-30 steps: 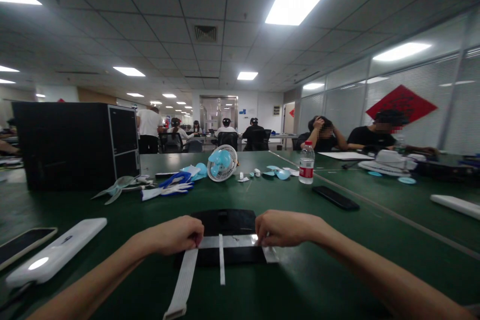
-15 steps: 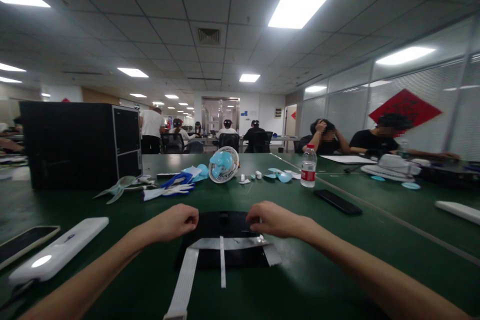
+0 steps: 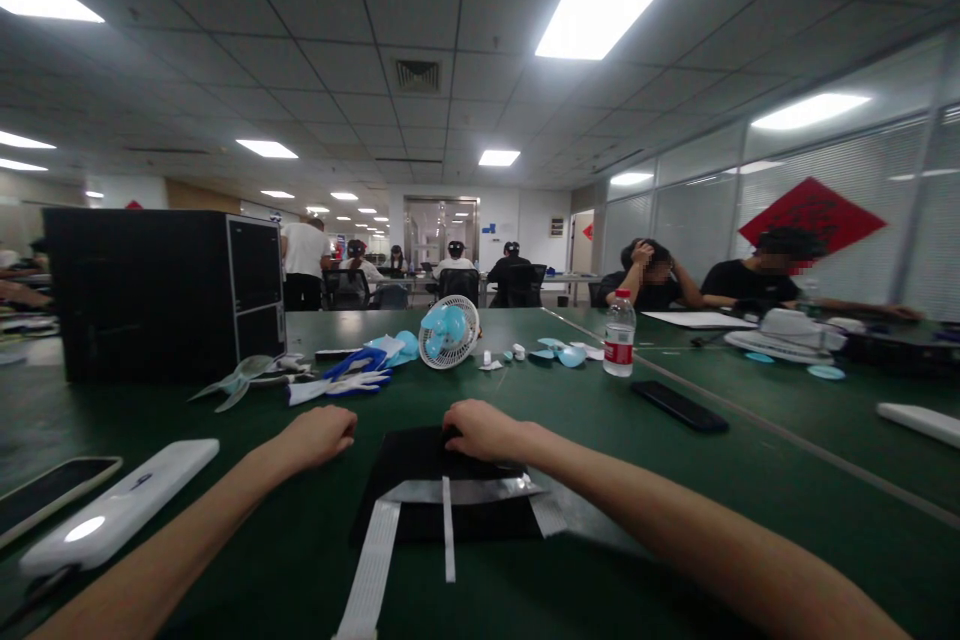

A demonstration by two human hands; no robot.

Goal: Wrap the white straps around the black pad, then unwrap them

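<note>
A flat black piece (image 3: 409, 465), which looks like fabric, lies on the table in front of me. A shiny grey band (image 3: 465, 492) crosses it. A wide white strap (image 3: 369, 565) runs from its left end towards me, and a narrow white strip (image 3: 448, 530) hangs from the middle. My right hand (image 3: 484, 432) is closed at the middle of the black piece's far edge, its fingertips partly hidden. Off the piece's left side, my left hand (image 3: 322, 435) hovers over or rests on the table. Its fingers are curled in, and nothing shows in them.
Beyond lie blue-and-white gloves (image 3: 341, 380), a small fan head (image 3: 448, 332), pale blue fan blades (image 3: 559, 352) and a water bottle (image 3: 619, 335). A black phone (image 3: 679, 405) lies right; a white device (image 3: 124, 500) and another phone (image 3: 56, 495) lie left. A black computer case (image 3: 150, 295) stands behind.
My left hand has moved left, off the black piece's far corner. My right hand has shifted left from the right corner to the middle of the far edge.
</note>
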